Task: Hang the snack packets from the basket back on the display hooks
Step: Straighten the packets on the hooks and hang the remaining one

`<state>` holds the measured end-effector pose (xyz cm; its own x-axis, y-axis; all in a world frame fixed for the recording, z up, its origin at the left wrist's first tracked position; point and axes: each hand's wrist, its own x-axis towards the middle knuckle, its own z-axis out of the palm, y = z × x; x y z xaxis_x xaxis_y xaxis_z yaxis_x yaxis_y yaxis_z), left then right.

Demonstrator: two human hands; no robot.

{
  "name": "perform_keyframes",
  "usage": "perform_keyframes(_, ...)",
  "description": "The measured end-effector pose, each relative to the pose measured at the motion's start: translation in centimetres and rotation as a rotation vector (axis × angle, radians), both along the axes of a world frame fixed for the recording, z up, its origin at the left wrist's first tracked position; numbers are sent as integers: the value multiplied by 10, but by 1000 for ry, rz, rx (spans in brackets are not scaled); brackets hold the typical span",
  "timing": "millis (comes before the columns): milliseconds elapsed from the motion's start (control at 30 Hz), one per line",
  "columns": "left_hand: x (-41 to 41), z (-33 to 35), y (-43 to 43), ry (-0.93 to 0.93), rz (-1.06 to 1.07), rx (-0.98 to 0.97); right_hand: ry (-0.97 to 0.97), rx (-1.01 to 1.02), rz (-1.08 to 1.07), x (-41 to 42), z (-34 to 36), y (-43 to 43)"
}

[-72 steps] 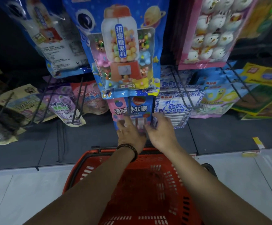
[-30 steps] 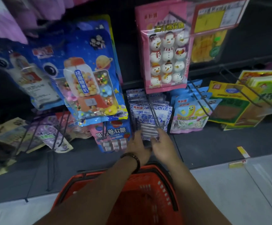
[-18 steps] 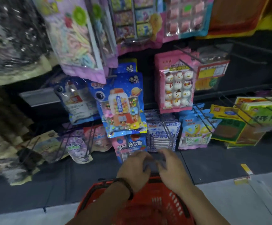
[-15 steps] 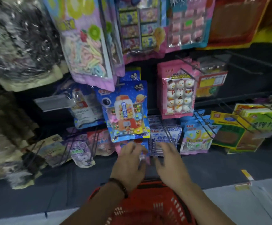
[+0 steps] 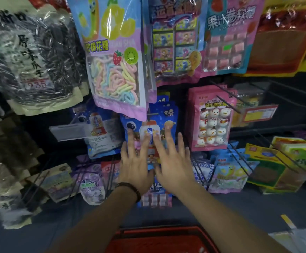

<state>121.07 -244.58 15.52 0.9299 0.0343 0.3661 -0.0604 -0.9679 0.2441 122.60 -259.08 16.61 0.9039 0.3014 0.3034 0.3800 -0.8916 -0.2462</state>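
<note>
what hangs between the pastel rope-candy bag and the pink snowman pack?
In the head view, the blue gumball-machine packet hangs between the rope-candy bag and the snowman pack. Both open hands, left and right, cover its lower part.

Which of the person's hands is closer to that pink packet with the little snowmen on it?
The right hand. Its fingers reach up just left of the pink snowman packet, while the left hand, with the wristband, lies further left, over the blue gumball-machine packet.
</note>
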Motion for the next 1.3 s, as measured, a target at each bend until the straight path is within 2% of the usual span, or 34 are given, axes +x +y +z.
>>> perform_keyframes(133, 20, -2, 2, -23, -12, -7, 9, 48, 17, 28, 4, 1)
perform_keyframes(367, 37, 2, 3, 11, 7, -14, 59, 13, 63, 54, 8, -1)
perform_keyframes(567, 22, 6, 6, 44, 2, 23, 34, -9, 114, 43, 12, -13)
perform_keyframes(733, -14, 22, 6, 171, -33, -13, 35, -153, 132, 5, 35, -26)
perform_keyframes(900, -61, 69, 11, 203, -135, -42, -15, -209, 171, -42, 90, -31)
perform_keyframes(1033, -94, 127, 26, 177, -217, 28, -75, -277, 204, -72, 145, -31)
perform_keyframes(1200, -117, 203, 49, 90, -270, 111, -355, -315, 256, -98, 220, -26)
perform_keyframes(1300, -118, 240, 66, 36, -240, 162, -442, -304, 217, -102, 260, -16)
